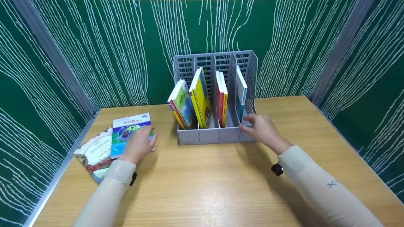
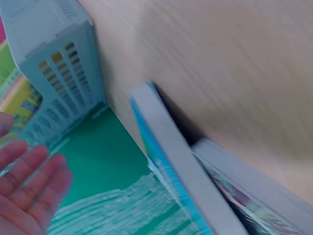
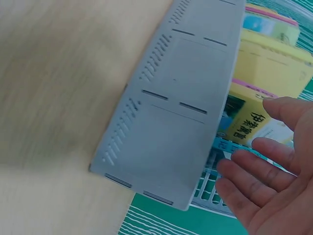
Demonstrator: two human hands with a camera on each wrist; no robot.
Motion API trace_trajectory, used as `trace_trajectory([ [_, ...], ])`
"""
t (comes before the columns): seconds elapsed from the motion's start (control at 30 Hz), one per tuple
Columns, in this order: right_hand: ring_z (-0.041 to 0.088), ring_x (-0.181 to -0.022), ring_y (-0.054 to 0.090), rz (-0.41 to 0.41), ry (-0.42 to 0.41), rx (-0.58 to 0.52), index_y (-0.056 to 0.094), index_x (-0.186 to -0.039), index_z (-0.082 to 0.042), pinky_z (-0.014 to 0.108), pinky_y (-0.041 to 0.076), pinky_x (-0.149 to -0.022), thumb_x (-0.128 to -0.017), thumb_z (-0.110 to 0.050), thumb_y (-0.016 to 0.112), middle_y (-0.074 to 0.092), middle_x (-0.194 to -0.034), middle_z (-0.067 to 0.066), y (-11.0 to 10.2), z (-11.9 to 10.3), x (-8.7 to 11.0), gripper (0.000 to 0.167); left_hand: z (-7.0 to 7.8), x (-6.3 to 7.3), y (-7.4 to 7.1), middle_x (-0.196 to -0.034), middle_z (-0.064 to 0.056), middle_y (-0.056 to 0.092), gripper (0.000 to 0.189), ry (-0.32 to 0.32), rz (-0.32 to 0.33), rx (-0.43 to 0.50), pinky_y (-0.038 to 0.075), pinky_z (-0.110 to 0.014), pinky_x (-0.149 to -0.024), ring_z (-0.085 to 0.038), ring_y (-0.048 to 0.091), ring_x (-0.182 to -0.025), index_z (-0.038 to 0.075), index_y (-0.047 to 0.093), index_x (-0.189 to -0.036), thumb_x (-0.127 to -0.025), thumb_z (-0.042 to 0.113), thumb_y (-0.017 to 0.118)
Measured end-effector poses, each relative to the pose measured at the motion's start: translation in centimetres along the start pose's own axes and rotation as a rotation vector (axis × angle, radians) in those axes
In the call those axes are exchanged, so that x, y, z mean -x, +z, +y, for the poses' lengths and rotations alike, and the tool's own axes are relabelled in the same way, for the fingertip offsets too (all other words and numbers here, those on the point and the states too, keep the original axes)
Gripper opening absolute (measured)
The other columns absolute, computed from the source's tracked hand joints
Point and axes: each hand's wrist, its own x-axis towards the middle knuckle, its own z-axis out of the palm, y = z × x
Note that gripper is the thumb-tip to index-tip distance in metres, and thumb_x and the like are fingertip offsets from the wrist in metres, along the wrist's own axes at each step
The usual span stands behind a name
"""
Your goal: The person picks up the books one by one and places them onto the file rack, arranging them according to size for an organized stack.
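A grey file rack (image 1: 209, 136) with upright compartments holds several books. My right hand (image 1: 263, 129) is at the front of its far-right compartment, beside a thin white and blue book (image 1: 241, 86). In the right wrist view, the fingers (image 3: 244, 178) are spread and loosely bent, with nothing in them. Above a blue and white book (image 1: 132, 121) on the left of the table is my left hand (image 1: 139, 143). Its fingers (image 2: 36, 171) look straight and hold nothing in the left wrist view. Partly under that book lies a pale illustrated book (image 1: 98, 151).
Two yellow books (image 1: 200, 101) lean in the second compartment, green and red-edged books (image 1: 183, 104) in the first. Thin red and yellow books (image 1: 222, 101) stand in the third. Behind the wooden table (image 1: 202, 186) rise green panels (image 1: 123, 63) with white streaks.
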Motion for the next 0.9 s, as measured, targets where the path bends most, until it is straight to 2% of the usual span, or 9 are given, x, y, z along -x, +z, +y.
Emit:
trace_trajectory([
  [0.1, 0.047, -0.136, 0.065, -0.004, -0.012, 0.061, 0.068, -0.14, 0.005, 0.06, 0.052, -0.115, -0.104, -0.023, 0.076, 0.067, -0.145, 0.028, 0.7, 0.2, 0.2, 0.047, -1.5, 0.4, -0.3, -0.149, -0.029, 0.062, 0.05, -0.092, -0.007, -0.013, 0.051, -0.062, -0.116, -0.048, 0.062, -0.137, -0.006, 0.059, -0.148, -0.112, 0.029, 0.06],
  [0.33, 0.046, -0.141, 0.06, -0.032, -0.004, 0.158, 0.064, -0.146, 0.003, 0.062, 0.048, -0.12, -0.105, -0.028, 0.075, 0.064, -0.15, 0.027, 2.1, 0.5, 0.5, 0.052, -4.9, 1.1, -1.4, -0.126, -0.033, 0.068, 0.052, -0.327, -0.014, -0.037, 0.059, -0.062, -0.101, -0.047, 0.069, -0.112, -0.014, 0.06, -0.137, -0.112, 0.032, 0.059],
  [0.5, 0.046, -0.139, 0.061, -0.036, -0.007, 0.205, 0.063, -0.145, 0.004, 0.062, 0.049, -0.118, -0.107, -0.027, 0.071, 0.064, -0.149, 0.027, 2.8, 0.7, 0.3, 0.049, -6.5, 1.5, -2.1, -0.134, -0.04, 0.063, 0.067, -0.493, -0.144, -0.114, 0.057, -0.065, -0.105, -0.052, 0.065, -0.117, -0.019, 0.058, -0.138, -0.109, 0.041, 0.063],
  [0.6, 0.042, -0.13, 0.067, -0.034, -0.014, 0.234, 0.066, -0.141, 0.003, 0.059, 0.054, -0.114, -0.109, -0.026, 0.069, 0.069, -0.142, 0.026, 3.1, 0.8, 0.0, 0.044, -7.1, 1.8, -2.5, -0.139, -0.042, 0.06, 0.075, -0.551, -0.244, -0.145, 0.055, -0.066, -0.109, -0.053, 0.063, -0.12, -0.019, 0.057, -0.141, -0.108, 0.048, 0.061],
  [0.7, 0.036, -0.112, 0.071, -0.035, -0.016, 0.242, 0.07, -0.133, 0.001, 0.056, 0.06, -0.106, -0.11, -0.026, 0.066, 0.074, -0.128, 0.022, 3.2, 0.9, -0.3, 0.036, -7.3, 2.0, -2.7, -0.143, -0.042, 0.058, 0.081, -0.58, -0.311, -0.126, 0.052, -0.065, -0.113, -0.053, 0.061, -0.123, -0.02, 0.054, -0.144, -0.108, 0.053, 0.058],
  [0.8, 0.03, -0.097, 0.069, -0.047, 0.003, 0.233, 0.073, -0.127, -0.001, 0.048, 0.066, -0.093, -0.111, -0.027, 0.064, 0.077, -0.114, 0.017, 3.0, 0.9, -0.5, 0.031, -7.6, 1.9, -2.7, -0.147, -0.042, 0.055, 0.084, -0.616, -0.341, -0.054, 0.048, -0.065, -0.118, -0.052, 0.058, -0.124, -0.02, 0.049, -0.148, -0.108, 0.054, 0.057],
  [0.9, 0.029, -0.091, 0.068, -0.069, 0.028, 0.228, 0.074, -0.126, -0.002, 0.043, 0.064, -0.083, -0.112, -0.027, 0.063, 0.077, -0.109, 0.015, 2.7, 1.0, -0.7, 0.03, -7.8, 1.7, -2.6, -0.151, -0.039, 0.052, 0.085, -0.65, -0.347, 0.024, 0.043, -0.064, -0.122, -0.05, 0.055, -0.127, -0.018, 0.045, -0.153, -0.108, 0.052, 0.06],
])
